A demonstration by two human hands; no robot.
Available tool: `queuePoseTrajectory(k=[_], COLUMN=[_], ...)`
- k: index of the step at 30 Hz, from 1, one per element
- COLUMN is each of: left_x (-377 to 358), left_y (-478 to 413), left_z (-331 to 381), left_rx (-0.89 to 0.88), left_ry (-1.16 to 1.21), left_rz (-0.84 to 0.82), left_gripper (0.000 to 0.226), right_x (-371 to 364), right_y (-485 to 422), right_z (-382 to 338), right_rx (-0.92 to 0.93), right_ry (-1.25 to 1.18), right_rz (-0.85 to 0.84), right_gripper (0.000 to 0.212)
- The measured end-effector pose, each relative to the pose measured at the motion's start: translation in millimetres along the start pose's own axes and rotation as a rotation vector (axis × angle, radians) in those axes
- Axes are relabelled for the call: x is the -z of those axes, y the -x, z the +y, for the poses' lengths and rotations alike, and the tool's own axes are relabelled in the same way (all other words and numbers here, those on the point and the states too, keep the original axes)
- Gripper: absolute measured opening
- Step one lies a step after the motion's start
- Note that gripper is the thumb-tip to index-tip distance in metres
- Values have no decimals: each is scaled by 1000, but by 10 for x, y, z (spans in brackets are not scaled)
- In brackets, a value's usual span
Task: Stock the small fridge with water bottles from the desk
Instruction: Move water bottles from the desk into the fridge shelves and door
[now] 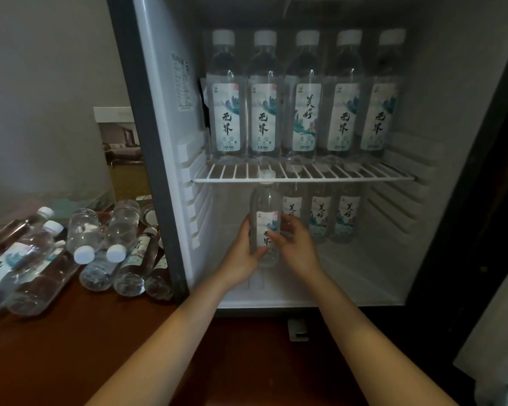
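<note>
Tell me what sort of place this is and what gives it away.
Probably a hotel room: a small white minibar-style fridge standing open by a dark brown wooden desk, and many identical clear plastic water bottles with white caps, the kind supplied to guests.

This looks like a hotel room: a small minibar fridge [440,68] sits on a dark wooden desk [56,347] by a plain wall [41,68], filled with identical labelled water bottles [263,92], more heaped alongside.

Desk [71,347] w/ loose bottles [84,232] lying
</note>
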State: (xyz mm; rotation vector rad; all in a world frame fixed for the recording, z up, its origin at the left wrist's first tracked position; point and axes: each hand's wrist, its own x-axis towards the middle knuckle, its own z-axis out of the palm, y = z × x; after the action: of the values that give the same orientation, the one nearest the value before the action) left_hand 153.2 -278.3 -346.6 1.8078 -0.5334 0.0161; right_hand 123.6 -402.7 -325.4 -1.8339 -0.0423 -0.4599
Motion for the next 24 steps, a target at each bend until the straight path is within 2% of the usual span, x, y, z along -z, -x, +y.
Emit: queuePoseTrajectory(k=[3,6,9,15,20,24], left_x=[-4,-25,-88,-105,-89,-99], left_y=[-91,-242,-242,-365,-456,-523], left_z=[-15,-153,-45,-3,-28,-28], left_rx=[-33,-21,-16,-13,130,142], left_ry=[-88,-183,-170,-115,-168,-186], left_rz=[69,163,218,184,143,126], left_gripper=[66,80,83,72,78,80], right_x=[-20,-34,-63,-79,-120,-125], right_y=[-66,-112,-150,-184,-232,-317], right_z=[-10,-27,-37,-74,-79,-25], right_rx=[-50,-76,-87,-87,-114,-146], right_ry=[44,163,214,259,266,327], right_rz=[9,39,42,66,96,111], right_gripper=[44,36,35,33,31,30])
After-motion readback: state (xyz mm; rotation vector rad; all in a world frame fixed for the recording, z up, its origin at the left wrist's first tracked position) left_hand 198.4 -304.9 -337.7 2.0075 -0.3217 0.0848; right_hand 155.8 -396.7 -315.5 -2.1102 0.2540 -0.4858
